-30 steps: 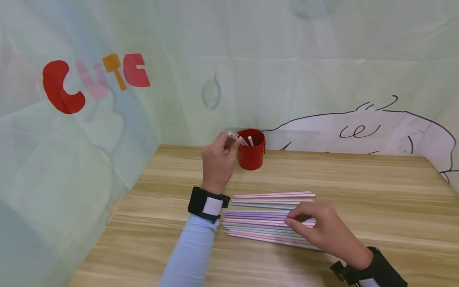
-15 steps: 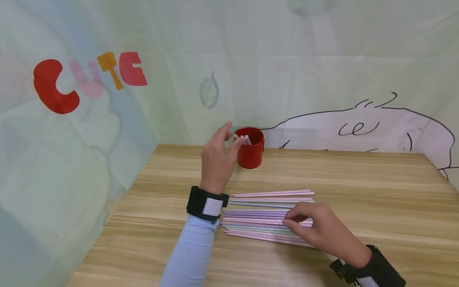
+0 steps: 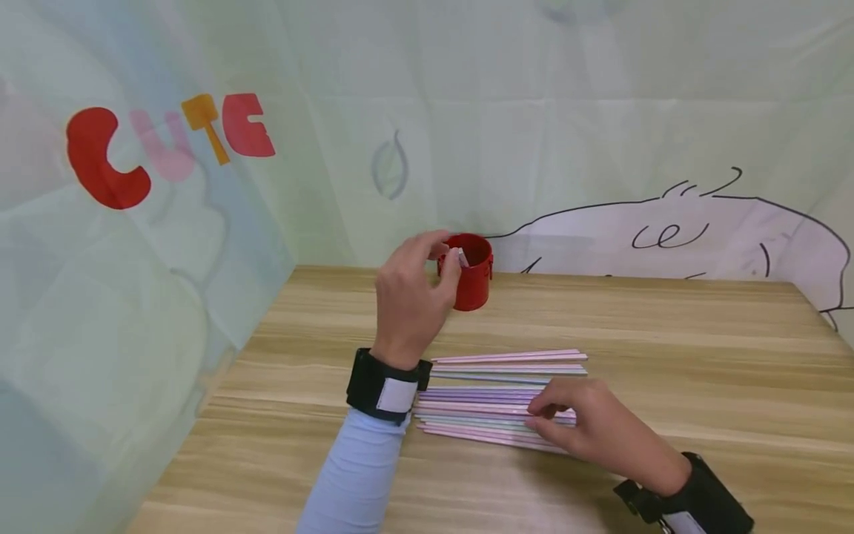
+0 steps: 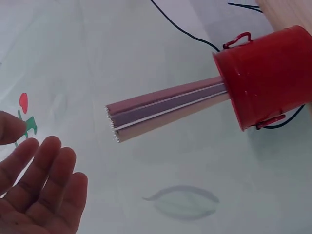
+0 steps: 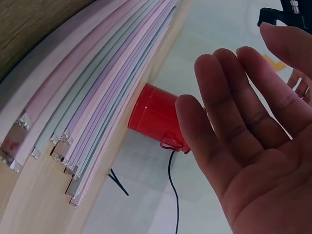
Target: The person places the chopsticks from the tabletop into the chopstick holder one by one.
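A small red metal bucket stands near the table's back edge. Several wrapped straws with serrated ends stick out of it, seen best in the left wrist view. My left hand hovers at the bucket's left side, thumb and fingers apart. In the left wrist view that hand is clear of the straw ends and holds nothing. A row of pastel wrapped straws lies on the table. Over their right ends hangs my right hand, loosely curved; its palm holds nothing.
The wood-grain table meets a printed cloth backdrop directly behind the bucket. Another cloth wall with coloured letters rises on the left. Black bands are strapped round both wrists.
My left hand, which held a straw at the bucket's rim, has spread its fingers and let it go into the bucket. The right hand stays nearly where it was.
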